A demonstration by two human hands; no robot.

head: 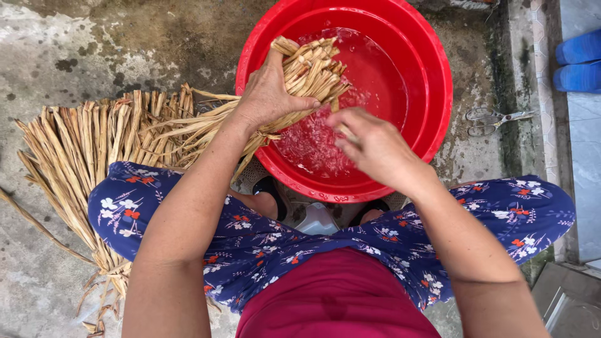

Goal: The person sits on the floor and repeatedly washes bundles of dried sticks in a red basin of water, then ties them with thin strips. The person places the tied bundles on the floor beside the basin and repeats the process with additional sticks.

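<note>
My left hand [270,94] grips a tied bundle of dry straw-coloured leaf strips [310,72], holding its cut ends over the rim and into a red plastic basin [432,81] of water. My right hand [374,147] is blurred above the water [316,147], which splashes beside it; a pale strip end seems pinched in its fingers. The bundle's tails trail left over the basin's rim across my knee.
A big pile of the same dry strips [81,150] lies on the concrete floor at my left. Metal scissors [494,120] lie right of the basin. Blue slippers [579,62] sit on tiles at far right. My knees in flowered trousers [513,213] flank the basin.
</note>
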